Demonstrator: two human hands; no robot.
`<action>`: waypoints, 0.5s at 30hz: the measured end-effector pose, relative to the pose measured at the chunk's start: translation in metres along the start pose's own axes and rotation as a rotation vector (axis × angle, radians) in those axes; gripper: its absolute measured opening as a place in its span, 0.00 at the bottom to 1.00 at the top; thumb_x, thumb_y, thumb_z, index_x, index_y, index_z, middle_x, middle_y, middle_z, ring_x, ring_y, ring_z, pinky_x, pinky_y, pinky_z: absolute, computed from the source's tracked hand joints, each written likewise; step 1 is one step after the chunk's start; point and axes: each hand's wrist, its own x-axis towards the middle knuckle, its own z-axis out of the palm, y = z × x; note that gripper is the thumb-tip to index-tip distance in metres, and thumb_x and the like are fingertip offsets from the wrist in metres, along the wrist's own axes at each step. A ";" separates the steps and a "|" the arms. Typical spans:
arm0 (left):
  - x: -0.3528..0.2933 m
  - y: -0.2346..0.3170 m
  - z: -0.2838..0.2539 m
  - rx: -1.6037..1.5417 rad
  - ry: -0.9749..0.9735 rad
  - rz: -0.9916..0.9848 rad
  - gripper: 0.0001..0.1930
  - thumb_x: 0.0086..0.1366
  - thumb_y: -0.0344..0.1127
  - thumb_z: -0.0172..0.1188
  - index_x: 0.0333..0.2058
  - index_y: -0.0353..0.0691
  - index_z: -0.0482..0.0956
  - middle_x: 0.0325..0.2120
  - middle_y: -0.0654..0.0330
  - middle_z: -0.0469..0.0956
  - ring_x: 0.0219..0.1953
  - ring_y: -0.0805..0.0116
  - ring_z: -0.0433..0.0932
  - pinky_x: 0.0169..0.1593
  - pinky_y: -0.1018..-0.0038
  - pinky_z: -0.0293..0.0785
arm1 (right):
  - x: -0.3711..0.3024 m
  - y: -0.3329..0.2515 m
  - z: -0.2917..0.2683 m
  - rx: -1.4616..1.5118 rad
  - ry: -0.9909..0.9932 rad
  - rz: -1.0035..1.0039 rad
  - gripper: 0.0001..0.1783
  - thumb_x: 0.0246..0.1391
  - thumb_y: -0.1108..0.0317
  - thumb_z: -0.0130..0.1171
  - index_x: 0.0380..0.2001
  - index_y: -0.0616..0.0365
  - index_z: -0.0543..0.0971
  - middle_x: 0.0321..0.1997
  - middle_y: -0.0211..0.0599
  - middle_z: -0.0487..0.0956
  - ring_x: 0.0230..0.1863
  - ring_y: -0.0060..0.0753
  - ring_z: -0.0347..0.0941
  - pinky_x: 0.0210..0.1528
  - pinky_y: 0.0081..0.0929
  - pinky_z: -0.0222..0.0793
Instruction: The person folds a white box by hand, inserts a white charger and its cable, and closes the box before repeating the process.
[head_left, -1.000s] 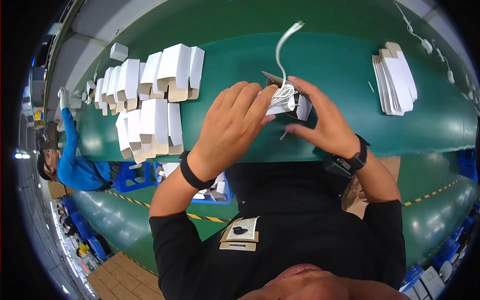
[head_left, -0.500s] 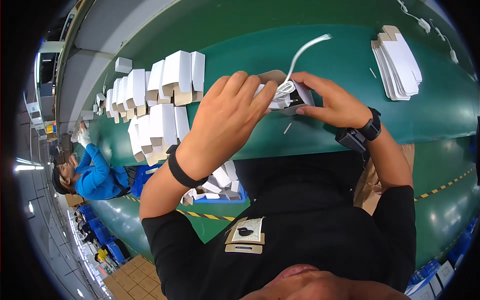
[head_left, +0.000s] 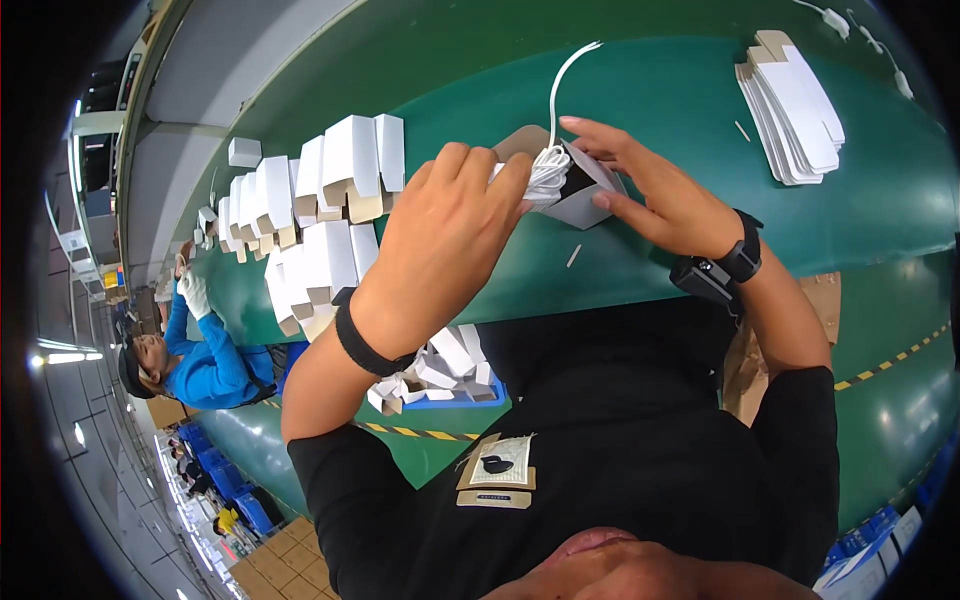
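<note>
One long green table [head_left: 690, 115] crosses the view, above a green floor with a yellow-and-black striped line [head_left: 425, 432]. A co-worker in blue sleeves [head_left: 215, 375] is by the table at far left, and brown cartons [head_left: 275, 560] are stacked at lower left. Below the table's near edge is a blue bin [head_left: 455, 404] heaped with white boxes. Opened white cartons [head_left: 350, 155] fill the table's left part; flat folded cartons [head_left: 795, 110] lie piled at the right. Between these groups, two hands meet over the table. The left hand [head_left: 445, 215] has its bent fingers close together, clamped on a bundled white cable; its thumb is mostly hidden. The right hand [head_left: 665, 195] has thumb and fingers well parted, gripping a small box [head_left: 590, 215] from either side. This box is tilted, its dark mouth facing up and a brown flap folded outward; its long axis is too foreshortened to tell. The cable [head_left: 548, 175] sits at that mouth, its bundle slanting away and slightly rightward, while the loose tail points away from the person and curves right at its tip. A thin pale strip [head_left: 574, 255] lies near the box.
</note>
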 end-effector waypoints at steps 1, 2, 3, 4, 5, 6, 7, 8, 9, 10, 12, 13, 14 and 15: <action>0.001 0.001 -0.001 -0.001 -0.001 0.003 0.16 0.63 0.36 0.63 0.49 0.41 0.75 0.37 0.58 0.75 0.41 0.60 0.73 0.42 0.68 0.72 | 0.001 -0.001 0.000 -0.046 -0.007 -0.058 0.37 0.58 0.80 0.56 0.71 0.55 0.60 0.69 0.40 0.68 0.68 0.40 0.67 0.72 0.37 0.60; 0.002 0.002 -0.002 0.031 -0.039 0.023 0.15 0.63 0.36 0.63 0.48 0.41 0.75 0.37 0.58 0.75 0.41 0.60 0.73 0.42 0.68 0.71 | 0.002 -0.003 -0.002 -0.046 -0.005 -0.056 0.37 0.58 0.80 0.56 0.71 0.55 0.60 0.69 0.40 0.68 0.68 0.40 0.67 0.72 0.37 0.60; 0.005 0.004 -0.005 0.062 -0.077 0.042 0.15 0.64 0.36 0.62 0.47 0.41 0.75 0.36 0.58 0.75 0.40 0.61 0.73 0.41 0.68 0.71 | 0.003 -0.007 -0.005 -0.078 -0.043 -0.023 0.37 0.58 0.81 0.56 0.71 0.55 0.60 0.69 0.40 0.68 0.68 0.40 0.66 0.72 0.37 0.60; 0.006 0.005 -0.007 0.096 -0.113 0.058 0.14 0.64 0.36 0.61 0.47 0.42 0.75 0.36 0.58 0.75 0.40 0.61 0.73 0.41 0.68 0.71 | 0.006 -0.011 -0.008 -0.109 -0.084 0.007 0.37 0.58 0.81 0.56 0.71 0.55 0.60 0.70 0.39 0.67 0.68 0.41 0.66 0.72 0.38 0.60; 0.007 0.006 -0.007 0.098 -0.113 0.055 0.14 0.64 0.36 0.61 0.47 0.42 0.75 0.36 0.58 0.75 0.40 0.61 0.73 0.41 0.68 0.71 | 0.008 -0.013 -0.009 -0.141 -0.125 0.037 0.37 0.59 0.81 0.55 0.71 0.55 0.60 0.70 0.39 0.67 0.69 0.41 0.66 0.72 0.38 0.59; 0.008 0.005 -0.005 0.124 -0.119 0.070 0.13 0.64 0.35 0.61 0.46 0.41 0.76 0.35 0.58 0.75 0.39 0.61 0.73 0.41 0.68 0.71 | 0.008 -0.013 -0.008 -0.141 -0.128 0.034 0.37 0.59 0.81 0.55 0.71 0.55 0.60 0.70 0.39 0.67 0.69 0.41 0.66 0.72 0.38 0.59; 0.010 0.004 -0.003 0.149 -0.125 0.084 0.11 0.65 0.35 0.60 0.45 0.41 0.76 0.35 0.58 0.75 0.39 0.62 0.74 0.40 0.67 0.71 | 0.009 -0.012 -0.007 -0.083 -0.114 0.037 0.38 0.58 0.82 0.55 0.71 0.55 0.59 0.71 0.39 0.66 0.69 0.42 0.65 0.72 0.39 0.59; 0.013 0.003 -0.001 0.174 -0.132 0.098 0.10 0.65 0.34 0.60 0.44 0.41 0.77 0.35 0.59 0.75 0.38 0.62 0.74 0.40 0.67 0.71 | 0.009 -0.010 -0.005 -0.026 -0.100 0.041 0.38 0.58 0.82 0.54 0.72 0.55 0.59 0.71 0.39 0.66 0.69 0.42 0.65 0.73 0.39 0.58; 0.016 0.004 0.000 0.173 -0.132 0.092 0.10 0.65 0.34 0.60 0.44 0.41 0.77 0.35 0.59 0.75 0.38 0.62 0.74 0.40 0.67 0.71 | 0.008 -0.008 -0.004 0.032 -0.088 0.046 0.39 0.58 0.83 0.54 0.72 0.55 0.58 0.71 0.39 0.66 0.69 0.43 0.64 0.73 0.39 0.57; 0.021 0.005 -0.001 0.192 -0.169 0.108 0.09 0.65 0.34 0.60 0.44 0.42 0.77 0.34 0.58 0.75 0.39 0.61 0.75 0.41 0.67 0.72 | 0.008 -0.006 -0.003 0.033 -0.094 0.045 0.39 0.58 0.83 0.54 0.72 0.55 0.58 0.71 0.39 0.66 0.69 0.43 0.64 0.73 0.39 0.57; 0.029 0.006 -0.002 0.230 -0.244 0.139 0.08 0.65 0.33 0.59 0.42 0.42 0.78 0.34 0.58 0.75 0.39 0.61 0.76 0.41 0.67 0.72 | 0.007 0.000 -0.001 0.117 -0.039 0.037 0.40 0.57 0.84 0.52 0.72 0.54 0.57 0.71 0.40 0.66 0.70 0.43 0.64 0.74 0.40 0.56; 0.030 0.005 0.000 0.228 -0.245 0.134 0.08 0.65 0.33 0.59 0.42 0.42 0.78 0.34 0.58 0.75 0.39 0.61 0.76 0.41 0.67 0.72 | 0.006 0.003 -0.001 0.160 -0.011 0.033 0.40 0.57 0.85 0.51 0.73 0.54 0.56 0.71 0.41 0.66 0.70 0.43 0.64 0.74 0.41 0.56; 0.030 0.002 0.003 0.156 -0.215 0.146 0.07 0.65 0.33 0.59 0.41 0.41 0.78 0.34 0.58 0.75 0.40 0.60 0.76 0.42 0.66 0.73 | 0.005 0.004 0.000 0.161 -0.013 0.034 0.40 0.57 0.85 0.51 0.73 0.54 0.56 0.71 0.41 0.66 0.70 0.43 0.64 0.74 0.41 0.56; 0.031 0.000 0.004 0.084 -0.184 0.157 0.07 0.65 0.33 0.59 0.41 0.41 0.79 0.34 0.57 0.76 0.41 0.60 0.77 0.42 0.66 0.73 | 0.005 0.006 0.000 0.148 -0.014 0.021 0.41 0.57 0.85 0.51 0.73 0.54 0.56 0.71 0.42 0.65 0.70 0.43 0.64 0.74 0.41 0.56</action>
